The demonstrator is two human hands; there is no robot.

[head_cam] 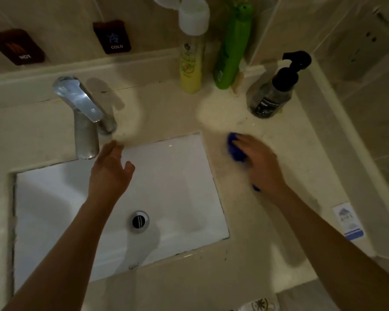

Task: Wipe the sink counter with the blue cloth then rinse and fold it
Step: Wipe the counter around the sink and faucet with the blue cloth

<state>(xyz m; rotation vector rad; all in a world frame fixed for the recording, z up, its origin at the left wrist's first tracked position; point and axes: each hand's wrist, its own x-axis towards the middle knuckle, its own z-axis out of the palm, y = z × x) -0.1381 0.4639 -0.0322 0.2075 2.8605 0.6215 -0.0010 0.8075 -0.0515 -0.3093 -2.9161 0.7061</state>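
The blue cloth [234, 149] lies bunched on the beige sink counter [245, 221], just right of the white basin [171, 171]. My right hand [259, 163] presses down on the cloth and covers most of it; only its left edge and a scrap near the wrist show. The hand and cloth are blurred. My left hand [111, 171] hovers over the basin with fingers spread and nothing in it, its fingertips close to the chrome faucet [83, 117].
At the back of the counter stand a yellow bottle [191, 63], a green bottle [231, 48] and a dark pump bottle [272, 93]. HOT and COLD tags hang on the tiled wall. A small white-and-blue packet [349, 223] lies at the counter's right edge. The drain [139, 221] sits mid-basin.
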